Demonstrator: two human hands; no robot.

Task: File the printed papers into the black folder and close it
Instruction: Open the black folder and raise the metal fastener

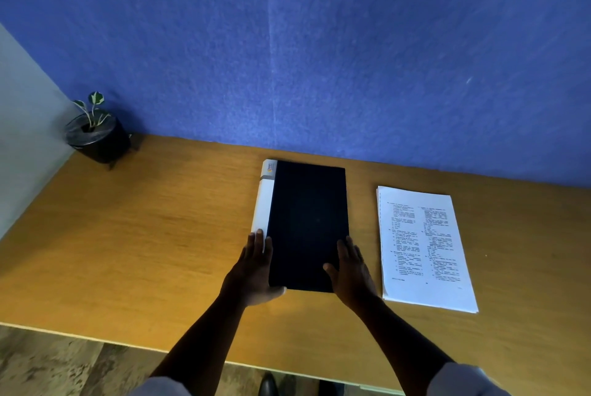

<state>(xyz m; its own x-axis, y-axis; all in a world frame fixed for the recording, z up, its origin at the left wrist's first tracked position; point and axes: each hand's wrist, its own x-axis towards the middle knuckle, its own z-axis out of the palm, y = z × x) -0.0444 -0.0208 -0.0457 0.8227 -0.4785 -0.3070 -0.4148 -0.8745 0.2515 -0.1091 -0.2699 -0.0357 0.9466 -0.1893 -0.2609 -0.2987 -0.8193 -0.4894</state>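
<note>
The black folder [307, 219] lies closed and flat on the wooden desk, its white spine along the left side. My left hand [254, 267] holds the folder's near left corner, fingers lying along the spine. My right hand [350, 267] rests on the near right corner, thumb on the cover and fingers along the right edge. A stack of printed papers [422, 248] lies on the desk just right of the folder, not touching it or my right hand.
The wooden desk [144, 235] ends at a blue wall behind. A small potted plant [96, 136] stands in the far left corner. The desk's near edge and the floor show below my forearms.
</note>
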